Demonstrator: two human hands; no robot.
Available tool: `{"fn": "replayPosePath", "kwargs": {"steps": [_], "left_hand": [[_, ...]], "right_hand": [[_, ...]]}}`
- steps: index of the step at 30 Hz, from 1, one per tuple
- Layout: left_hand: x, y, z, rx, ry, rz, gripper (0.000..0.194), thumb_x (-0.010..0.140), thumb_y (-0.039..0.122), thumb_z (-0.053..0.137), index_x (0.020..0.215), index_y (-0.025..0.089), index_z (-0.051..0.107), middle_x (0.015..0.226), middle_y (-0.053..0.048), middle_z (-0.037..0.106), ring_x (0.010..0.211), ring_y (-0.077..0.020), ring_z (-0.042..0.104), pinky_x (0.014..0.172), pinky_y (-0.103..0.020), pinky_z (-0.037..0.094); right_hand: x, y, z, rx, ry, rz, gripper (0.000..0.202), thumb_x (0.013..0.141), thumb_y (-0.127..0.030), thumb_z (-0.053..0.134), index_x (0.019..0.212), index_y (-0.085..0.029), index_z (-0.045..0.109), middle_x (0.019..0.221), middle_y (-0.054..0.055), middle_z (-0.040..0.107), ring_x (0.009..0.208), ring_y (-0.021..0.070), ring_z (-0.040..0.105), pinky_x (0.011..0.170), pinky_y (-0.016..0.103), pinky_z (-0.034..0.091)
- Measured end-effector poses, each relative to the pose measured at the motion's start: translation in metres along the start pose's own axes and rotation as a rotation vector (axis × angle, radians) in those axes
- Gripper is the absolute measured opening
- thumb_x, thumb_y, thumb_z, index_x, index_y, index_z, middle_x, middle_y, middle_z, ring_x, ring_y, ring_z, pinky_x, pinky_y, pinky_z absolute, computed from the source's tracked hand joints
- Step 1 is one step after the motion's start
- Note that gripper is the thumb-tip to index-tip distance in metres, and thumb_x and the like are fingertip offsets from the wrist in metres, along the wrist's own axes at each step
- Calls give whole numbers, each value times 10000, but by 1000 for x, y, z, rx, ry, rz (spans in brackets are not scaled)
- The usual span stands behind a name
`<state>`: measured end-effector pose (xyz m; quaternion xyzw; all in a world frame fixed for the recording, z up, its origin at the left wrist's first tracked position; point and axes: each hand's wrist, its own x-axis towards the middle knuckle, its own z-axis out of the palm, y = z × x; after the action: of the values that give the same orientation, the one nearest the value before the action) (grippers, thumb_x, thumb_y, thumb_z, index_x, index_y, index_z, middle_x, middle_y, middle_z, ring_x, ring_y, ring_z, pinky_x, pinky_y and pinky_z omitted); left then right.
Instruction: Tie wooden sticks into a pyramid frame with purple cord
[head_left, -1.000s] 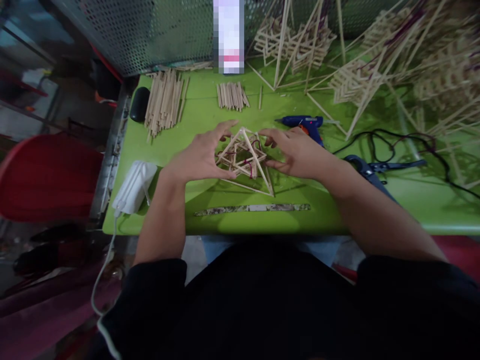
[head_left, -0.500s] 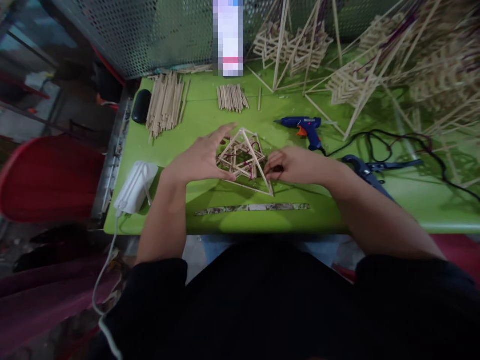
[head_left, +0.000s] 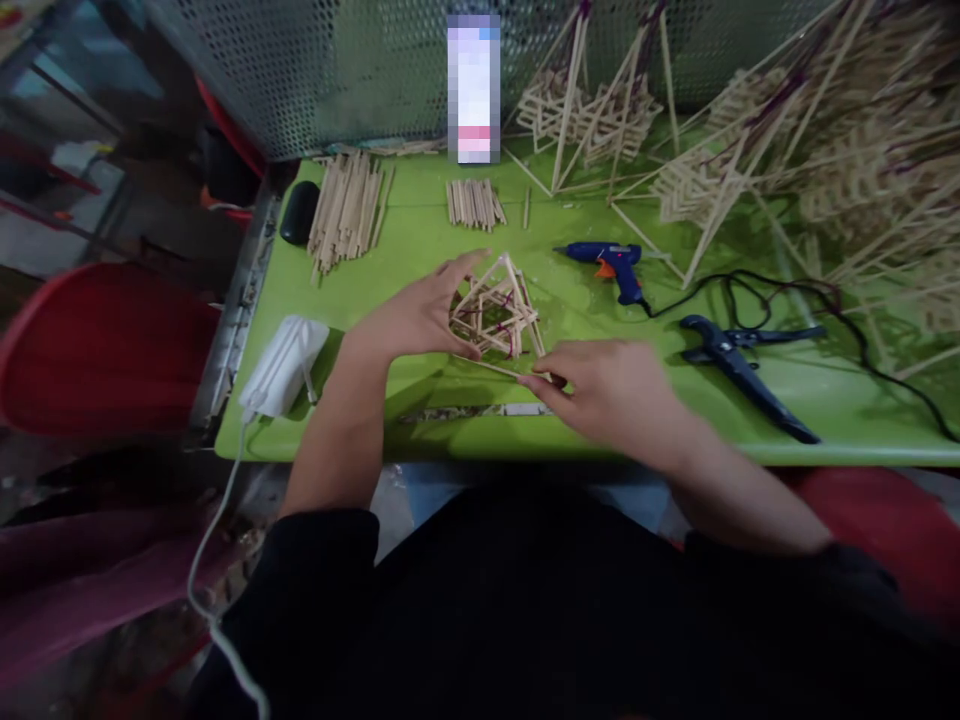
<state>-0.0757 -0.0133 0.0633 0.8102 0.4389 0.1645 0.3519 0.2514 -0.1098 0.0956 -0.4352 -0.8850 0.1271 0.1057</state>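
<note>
A small pyramid-like frame of thin wooden sticks (head_left: 498, 310), with dark red thread in it, stands on the green table. My left hand (head_left: 415, 312) grips its left side, thumb at the near left corner and fingers curved along the far side. At the near right corner, my right hand (head_left: 600, 385) pinches the frame between thumb and fingers. Beyond the right hand lies a blue glue gun (head_left: 611, 262) with an orange trigger. A dark plier-like cutter (head_left: 739, 365) rests to the right of that hand.
Sticks lie in a long bundle (head_left: 346, 210) and a short bundle (head_left: 475, 203) at the back. Larger stick frames (head_left: 697, 180) crowd the right rear. A white power strip (head_left: 283, 365) sits at left, near a black rounded object (head_left: 300, 212). A black cord (head_left: 697, 290) crosses the right side.
My right hand has moved toward the table's front edge and now pinches the frame's near right corner. My left hand stays around the frame. The camera view has shifted slightly.
</note>
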Motion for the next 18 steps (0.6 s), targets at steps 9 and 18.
{"fn": "replayPosePath", "kwargs": {"steps": [9, 18], "left_hand": [[-2, 19, -4, 156, -80, -147, 1624, 799, 704, 1100, 2053, 391, 116, 2123, -152, 320, 1941, -628, 305, 1604, -795, 293], [2, 3, 1, 140, -47, -70, 1676, 717, 771, 1113, 2053, 378, 181, 2146, -149, 254, 1983, -585, 211, 1625, -750, 254]], "right_hand": [[9, -36, 104, -160, 338, 455, 487, 1189, -591, 744, 993, -196, 951, 817, 111, 870, 681, 251, 721, 674, 379, 266], [15, -35, 110, -171, 429, 417, 495, 1230, -511, 682, 998, -180, 967, 753, 149, 839, 680, 262, 728, 685, 371, 379]]}}
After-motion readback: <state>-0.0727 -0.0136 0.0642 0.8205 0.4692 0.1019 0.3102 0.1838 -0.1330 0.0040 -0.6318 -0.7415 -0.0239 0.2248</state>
